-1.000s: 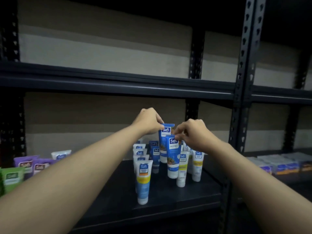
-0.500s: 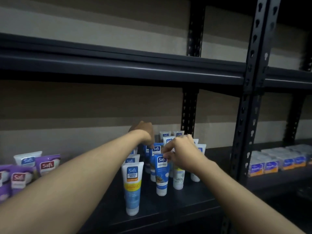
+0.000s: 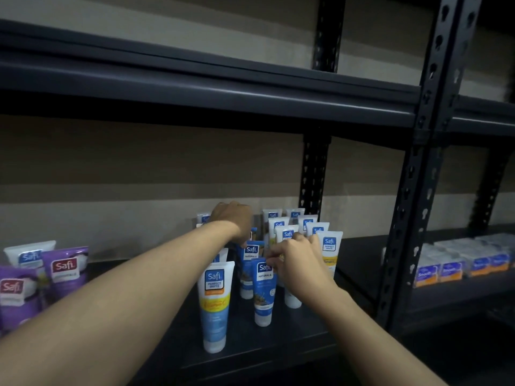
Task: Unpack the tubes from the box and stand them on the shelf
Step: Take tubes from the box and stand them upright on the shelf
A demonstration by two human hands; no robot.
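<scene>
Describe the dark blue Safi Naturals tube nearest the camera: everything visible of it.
The front Naturals tube looks like glossy plastic, dark blue with a white-edged Safi logo, "NATURALS" below, small unreadable print and a pale cap. It stands upright, cap down, on the dark shelf, right of the taller Perfect White tube. The right hand has its fingertips at the crimped top edge; whether they pinch it is unclear.

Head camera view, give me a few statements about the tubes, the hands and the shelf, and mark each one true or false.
1. The tubes stand cap down on the dark shelf. True.
2. The right hand pinches the top of a blue Naturals tube. True.
3. The purple tubes stand right of the blue ones. False: they stand to the left.
4. The left hand rests on the upper shelf. False: it reaches among the tubes further back on the lower shelf.
5. The nearest tube, a Perfect White tube, lies on its side. False: it stands upright.
</scene>
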